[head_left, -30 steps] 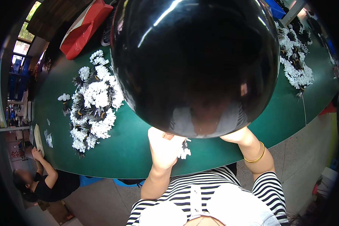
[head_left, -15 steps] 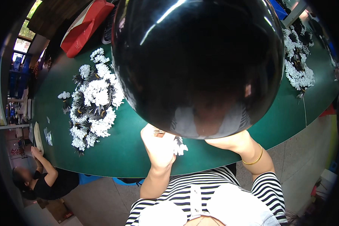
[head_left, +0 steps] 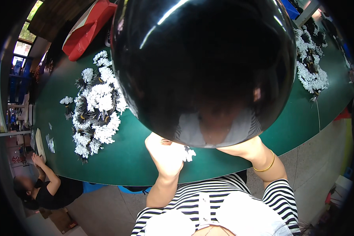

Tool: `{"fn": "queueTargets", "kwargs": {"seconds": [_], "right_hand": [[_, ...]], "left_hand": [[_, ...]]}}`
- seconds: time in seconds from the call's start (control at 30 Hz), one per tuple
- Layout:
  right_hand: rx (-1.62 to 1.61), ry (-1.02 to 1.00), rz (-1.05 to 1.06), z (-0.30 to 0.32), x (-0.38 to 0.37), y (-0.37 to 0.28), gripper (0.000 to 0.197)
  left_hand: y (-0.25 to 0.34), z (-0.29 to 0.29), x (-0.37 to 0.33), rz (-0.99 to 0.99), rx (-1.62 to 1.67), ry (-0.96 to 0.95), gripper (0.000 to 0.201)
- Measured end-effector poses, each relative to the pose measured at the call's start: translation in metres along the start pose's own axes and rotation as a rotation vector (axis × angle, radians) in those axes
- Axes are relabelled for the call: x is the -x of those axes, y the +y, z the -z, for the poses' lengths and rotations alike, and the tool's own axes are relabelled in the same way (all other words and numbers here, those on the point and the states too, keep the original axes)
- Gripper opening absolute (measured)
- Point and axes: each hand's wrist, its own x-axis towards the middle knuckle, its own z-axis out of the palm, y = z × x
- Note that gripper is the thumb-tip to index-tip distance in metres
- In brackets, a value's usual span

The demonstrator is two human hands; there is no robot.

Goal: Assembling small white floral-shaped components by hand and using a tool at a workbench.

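A large, glossy black, rounded object [head_left: 204,74] fills the upper middle of the head view and covers the fingers of both hands. My left hand [head_left: 162,155] is curled at its lower left edge. From that hand's inner side sticks out a small bundle of white-tipped strands [head_left: 189,154], which it appears to grip; the rest of the bundle is hidden. Opposite it, my right hand [head_left: 242,149] reaches under the same object from the right. Only its back and wrist show, with a gold bangle, so its grip is hidden.
On the green table [head_left: 137,173], a pile of banded black bundles with white ends [head_left: 100,98] lies left. More bundles [head_left: 312,74] lie far right. A red bag [head_left: 86,31] is at the back left. Another person [head_left: 47,185] sits at the table's left end.
The black rounded object has shifted slightly left and down in the view, covering a little more of the hands. My left hand has moved very slightly; the right is almost still.
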Motion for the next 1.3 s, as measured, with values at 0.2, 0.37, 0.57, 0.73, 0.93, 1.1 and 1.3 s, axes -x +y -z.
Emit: {"fn": "queueTargets", "kwargs": {"seconds": [0.2, 0.37, 0.57, 0.73, 0.93, 1.1, 1.3], "right_hand": [[0.052, 0.035, 0.085, -0.004, 0.003, 0.005, 0.015], [-0.014, 0.053, 0.08, -0.002, 0.003, 0.004, 0.014], [0.027, -0.009, 0.083, 0.002, -0.001, 0.002, 0.013], [0.017, -0.034, 0.008, 0.004, -0.003, -0.002, 0.012], [-0.16, -0.045, -0.119, 0.0, -0.004, 0.001, 0.009], [-0.446, 0.006, -0.332, 0.003, -0.001, 0.002, 0.006], [-0.712, -0.084, -0.413, 0.012, -0.012, -0.001, 0.015]], "left_hand": [[0.001, -0.001, -0.001, -0.053, -0.141, 0.008, 0.025], [0.002, -0.002, -0.001, -0.057, -0.208, 0.001, 0.027], [0.0, -0.005, -0.001, -0.051, -0.086, 0.023, 0.025], [0.001, -0.012, 0.0, 0.151, -0.05, 0.225, 0.01], [0.006, -0.013, -0.002, 0.174, 0.101, 0.161, 0.009], [0.012, -0.013, -0.006, 0.458, 0.278, 0.126, 0.012], [0.012, -0.008, -0.005, 0.466, 0.319, -0.066, 0.023]]}}
